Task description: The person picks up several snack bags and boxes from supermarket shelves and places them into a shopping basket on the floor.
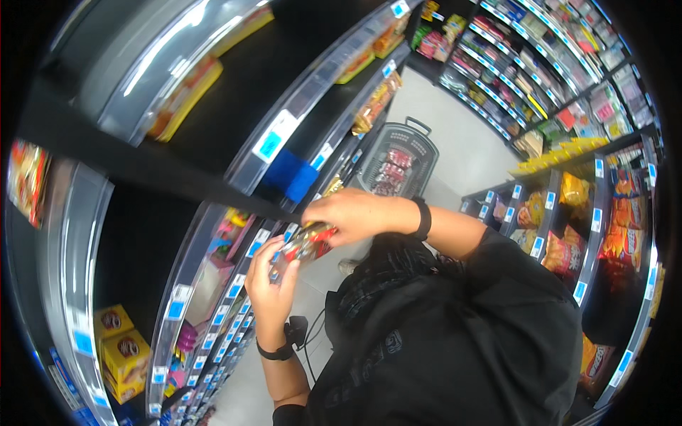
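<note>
Between my two hands is a shiny red and gold snack packet (311, 244), tilted and partly covered by fingers. My left hand (269, 271) grips its lower left end, thumb on one side and fingers on the other. From above, my right hand (354, 215) closes on the packet's upper right end. Both hands are in front of the store shelf (213, 213) on the left. Beyond my right hand, a grey plastic shopping basket (367, 165) stands on the floor with several red packets (394, 165) in it.
Shelf rails with price tags (270, 141) run close along the left. Yellow boxes (125, 357) stand on a lower left shelf, and a blue object (292, 173) sits near the hands. Snack bags (565, 250) fill shelves on the right. A cable (309, 351) hangs by my left wrist.
</note>
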